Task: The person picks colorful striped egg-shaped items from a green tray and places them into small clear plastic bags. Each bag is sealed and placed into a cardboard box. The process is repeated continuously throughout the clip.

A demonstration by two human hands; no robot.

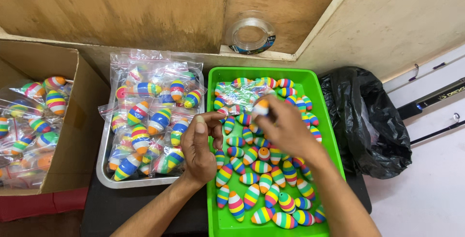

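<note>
Bright, even overhead light; colours vivid, shadows soft and short. Glare glints on the plastic bags (150,96). The right hand (286,128) is slightly motion-blurred; frame edges bend mildly

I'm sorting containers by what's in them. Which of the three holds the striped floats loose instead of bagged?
The green tray under both hands: its striped floats lie loose. The metal tray and cardboard box hold them sealed in clear bags.
</note>
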